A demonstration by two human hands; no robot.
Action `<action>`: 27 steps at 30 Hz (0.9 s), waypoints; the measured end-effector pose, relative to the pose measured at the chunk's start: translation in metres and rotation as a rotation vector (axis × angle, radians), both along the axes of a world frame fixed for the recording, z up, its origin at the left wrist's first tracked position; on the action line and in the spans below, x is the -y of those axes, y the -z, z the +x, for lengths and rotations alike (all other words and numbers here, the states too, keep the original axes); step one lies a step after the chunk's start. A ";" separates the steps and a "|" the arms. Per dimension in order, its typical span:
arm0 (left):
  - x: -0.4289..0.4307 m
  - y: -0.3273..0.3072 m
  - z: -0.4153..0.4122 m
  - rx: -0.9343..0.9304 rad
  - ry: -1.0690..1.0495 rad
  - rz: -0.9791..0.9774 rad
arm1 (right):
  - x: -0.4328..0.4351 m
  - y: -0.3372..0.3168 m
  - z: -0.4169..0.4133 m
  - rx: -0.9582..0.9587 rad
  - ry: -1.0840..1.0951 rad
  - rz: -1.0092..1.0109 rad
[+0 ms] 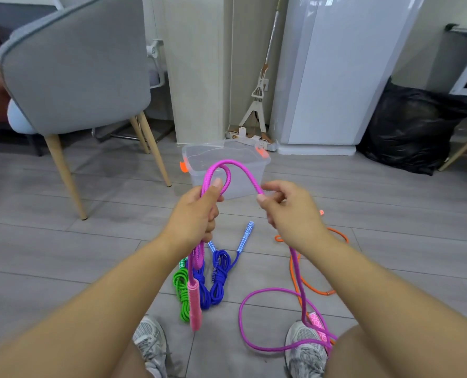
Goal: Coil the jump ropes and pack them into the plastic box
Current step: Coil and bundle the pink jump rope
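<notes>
Floor (63, 241): grey planks, carrying all items below; white cabinet (336, 77): upright at rear right; grey chair (74, 64): rear left, pale wooden legs; black bag (406, 129): slumped right of the cabinet.

Plastic box (240, 186): clear, lidless, orange latches, standing on the floor beyond the hands, long axis left to right.

Magenta jump rope (243, 173): braided cord, held in the air before the box; it arches from the left hand over to the right hand; a narrow upright loop stands above the left fist; below that fist short folds and the pink handle (195, 304) hang straight down; past the right hand the cord drops to the floor and spreads in one wide loop beside the right shoe (306, 350), where the second handle (316, 323), pink-patterned, lies.

Left hand (196, 211): grip closed round the gathered cord, thumb pressed on top; right hand (289, 208): grip pinching the cord between thumb and forefinger.

Blue jump rope (218, 282): bundled on the floor, patterned handles pointing away; green jump rope (181, 290): bundled, just left of the blue; orange jump rope (316, 291): loose, uncoiled, at right.
</notes>
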State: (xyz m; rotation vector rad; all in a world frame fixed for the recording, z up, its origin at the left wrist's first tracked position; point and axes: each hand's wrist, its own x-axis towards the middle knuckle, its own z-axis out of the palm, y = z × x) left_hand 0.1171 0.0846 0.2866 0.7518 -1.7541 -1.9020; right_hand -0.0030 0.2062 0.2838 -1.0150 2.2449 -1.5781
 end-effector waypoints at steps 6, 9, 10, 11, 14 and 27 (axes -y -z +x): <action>-0.003 0.005 -0.005 -0.035 -0.095 -0.072 | 0.015 -0.005 0.017 0.025 0.050 -0.045; -0.003 0.005 -0.007 -0.074 -0.130 -0.081 | 0.021 -0.004 0.026 -0.014 -0.014 0.002; -0.003 0.005 -0.008 -0.082 -0.140 -0.080 | 0.023 -0.004 0.029 -0.002 -0.048 0.007; -0.002 0.005 -0.008 -0.084 -0.149 -0.083 | 0.025 -0.003 0.032 0.015 -0.079 0.009; 0.001 0.006 -0.009 -0.069 -0.165 -0.108 | 0.029 -0.001 0.038 0.054 -0.128 -0.010; 0.002 -0.002 -0.007 -0.047 -0.085 -0.141 | 0.026 0.000 0.039 0.124 -0.144 -0.070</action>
